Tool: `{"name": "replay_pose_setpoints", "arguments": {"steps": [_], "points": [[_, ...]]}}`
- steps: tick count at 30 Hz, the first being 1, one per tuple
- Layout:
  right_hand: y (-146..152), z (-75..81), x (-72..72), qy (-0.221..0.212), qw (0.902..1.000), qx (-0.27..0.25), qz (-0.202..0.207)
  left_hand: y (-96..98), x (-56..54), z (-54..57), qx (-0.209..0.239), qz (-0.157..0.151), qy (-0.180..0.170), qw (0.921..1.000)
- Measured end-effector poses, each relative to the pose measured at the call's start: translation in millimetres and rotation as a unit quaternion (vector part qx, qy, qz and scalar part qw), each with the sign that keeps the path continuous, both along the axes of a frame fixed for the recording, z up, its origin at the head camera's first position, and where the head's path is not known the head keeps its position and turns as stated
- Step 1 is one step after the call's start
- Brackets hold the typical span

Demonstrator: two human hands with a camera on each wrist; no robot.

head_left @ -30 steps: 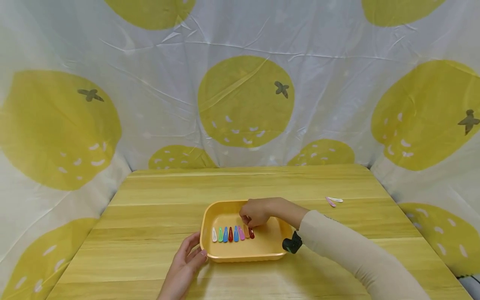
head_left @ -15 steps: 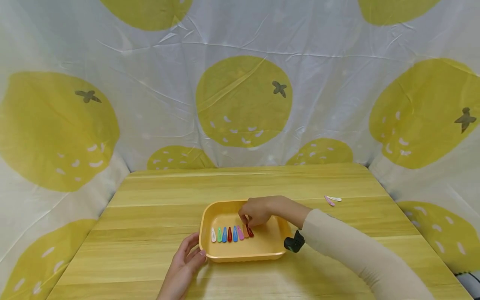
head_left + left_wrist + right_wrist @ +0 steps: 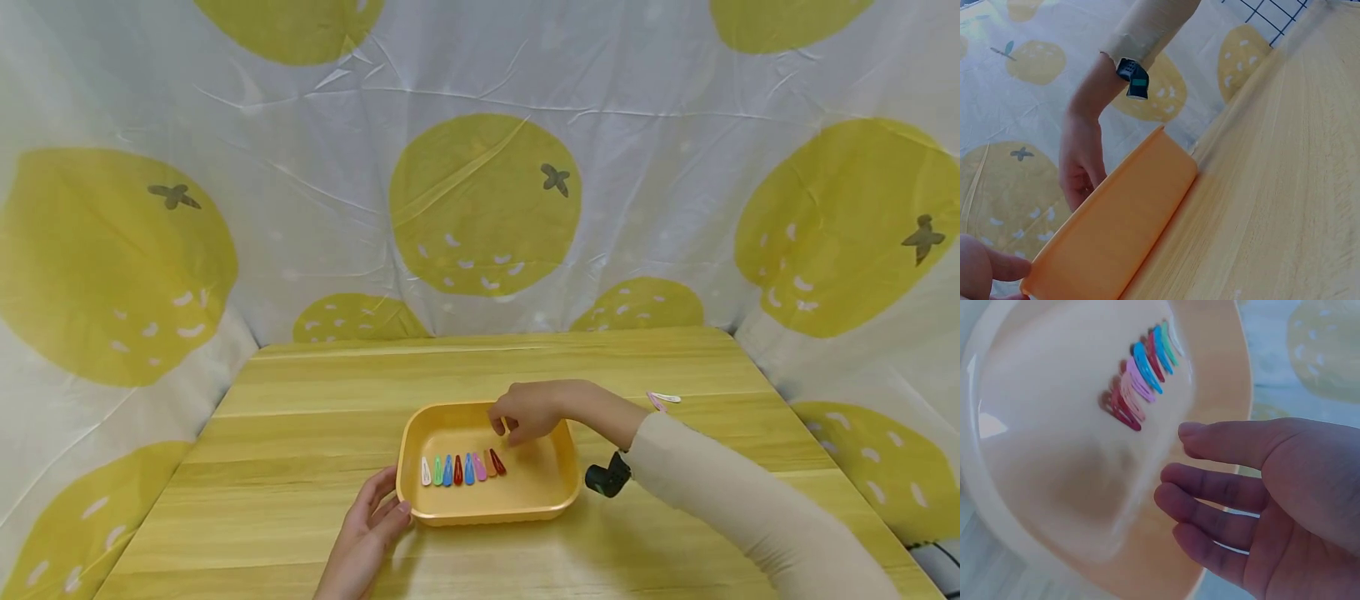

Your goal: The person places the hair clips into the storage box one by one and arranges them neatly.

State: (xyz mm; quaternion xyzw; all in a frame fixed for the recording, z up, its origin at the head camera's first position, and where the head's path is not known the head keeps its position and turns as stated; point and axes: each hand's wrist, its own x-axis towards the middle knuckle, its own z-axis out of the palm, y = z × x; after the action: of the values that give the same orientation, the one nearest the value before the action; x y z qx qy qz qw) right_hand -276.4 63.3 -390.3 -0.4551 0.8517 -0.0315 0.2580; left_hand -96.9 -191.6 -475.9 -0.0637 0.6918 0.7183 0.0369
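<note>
A yellow plastic tray stands on the table, with a row of snap hair clips in white, green, blue, red, pink and orange lying inside. At the right end of the row, a dark red hair clip lies slanted, its top close to the orange one. My left hand grips the tray's left front corner by thumb and fingers; the left wrist view shows the fingertips at the rim. Over the tray's right back part hovers my right hand, nothing between its loosely bent fingers.
Two more clips, a white clip and a pink clip, lie on the wooden table to the right behind the tray. A white curtain with yellow fruit prints surrounds the table's back and sides.
My right hand has let go of the dark red clip, then lifted and moved right and back. That clip's top has swung left toward the orange one. The left hand stays at the tray.
</note>
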Motion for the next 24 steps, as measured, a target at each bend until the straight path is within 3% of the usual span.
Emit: {"name": "replay_pose_setpoints", "arguments": {"steps": [15, 24], "points": [[39.1, 30.5, -10.3, 0.001, 0.9992, -0.034, -0.019, 1.2, 0.5, 0.3, 0.012, -0.002, -0.003, 0.9999], [72.5, 39.6, -21.1, 0.002, 0.9979, -0.048, -0.043, 0.4, -0.1, -0.9, 0.006, -0.002, -0.004, 1.0000]]}}
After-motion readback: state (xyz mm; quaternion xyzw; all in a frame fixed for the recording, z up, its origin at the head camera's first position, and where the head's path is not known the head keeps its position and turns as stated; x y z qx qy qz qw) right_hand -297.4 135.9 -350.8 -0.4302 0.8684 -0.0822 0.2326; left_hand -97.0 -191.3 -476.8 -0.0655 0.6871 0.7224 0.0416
